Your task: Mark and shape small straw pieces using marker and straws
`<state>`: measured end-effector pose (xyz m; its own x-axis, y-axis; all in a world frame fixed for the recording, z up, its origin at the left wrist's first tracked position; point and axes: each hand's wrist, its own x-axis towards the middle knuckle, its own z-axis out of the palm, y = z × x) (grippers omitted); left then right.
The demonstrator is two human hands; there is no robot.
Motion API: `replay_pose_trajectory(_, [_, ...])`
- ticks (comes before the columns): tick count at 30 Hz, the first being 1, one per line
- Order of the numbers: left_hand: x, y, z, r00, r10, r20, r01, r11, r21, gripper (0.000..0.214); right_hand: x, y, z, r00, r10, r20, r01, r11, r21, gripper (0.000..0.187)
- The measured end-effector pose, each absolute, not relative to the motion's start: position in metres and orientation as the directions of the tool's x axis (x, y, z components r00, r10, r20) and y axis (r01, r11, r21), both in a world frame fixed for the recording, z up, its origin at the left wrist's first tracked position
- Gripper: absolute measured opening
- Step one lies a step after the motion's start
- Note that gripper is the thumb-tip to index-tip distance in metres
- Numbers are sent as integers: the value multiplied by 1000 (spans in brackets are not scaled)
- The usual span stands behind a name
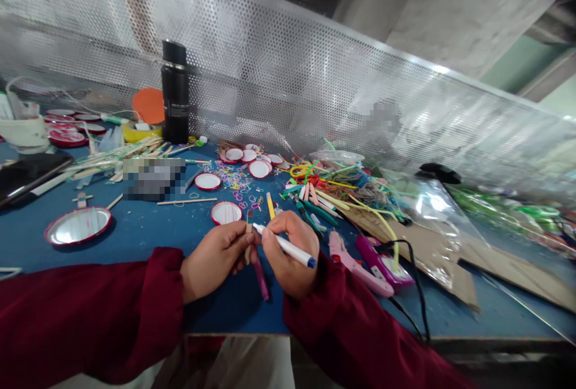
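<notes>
1. Left hand (216, 257) is pinching a thin wooden stick (248, 239) between thumb and fingers, holding it roughly upright just above the blue surface (148, 227).
2. Right hand (290, 251) is gripping a white pen with a blue cap (288, 248), fingers closed round it; the tip is pointing toward 9 o'clock and touching the stick.
3. Both hands are sitting close together at 6 o'clock of the surface, knuckles almost touching. Both sleeves are dark red.
4. A purple pen (261, 278) is lying on the surface directly under the hands.
5. A pink glue gun (360, 266) with a black cord is lying at 3 o'clock of the right hand, near it.
6. A small round mirror (226, 212) is lying at 12 o'clock of the left hand, just beyond it; a larger round mirror (78, 226) is lying at 9 o'clock, well apart.
7. A black bottle (175, 101) is standing upright at 11 o'clock, by the perforated metal screen (315, 71).
8. A pile of coloured sticks and strips (342, 182) is lying at 1 o'clock, with cardboard (432, 251) beside it.
</notes>
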<state>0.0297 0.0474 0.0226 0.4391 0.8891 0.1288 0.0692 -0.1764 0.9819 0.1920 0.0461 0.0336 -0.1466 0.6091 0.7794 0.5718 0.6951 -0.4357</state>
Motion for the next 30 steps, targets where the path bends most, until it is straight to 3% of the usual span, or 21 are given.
replay_pose_trajectory(15, [24,51,17,444,890,105,128,-179,976,42,189,53,32,-66,525,849,597,702,-388,11])
replay_pose_trajectory(21, [24,51,18,395,908,141,100,-195,976,43,189,52,33,-125,512,850,621,708,-336,5])
replay_pose_trajectory(30, [27,52,18,386,911,147,12,-164,986,39,197,61,33,-224,444,868,528,803,-275,10])
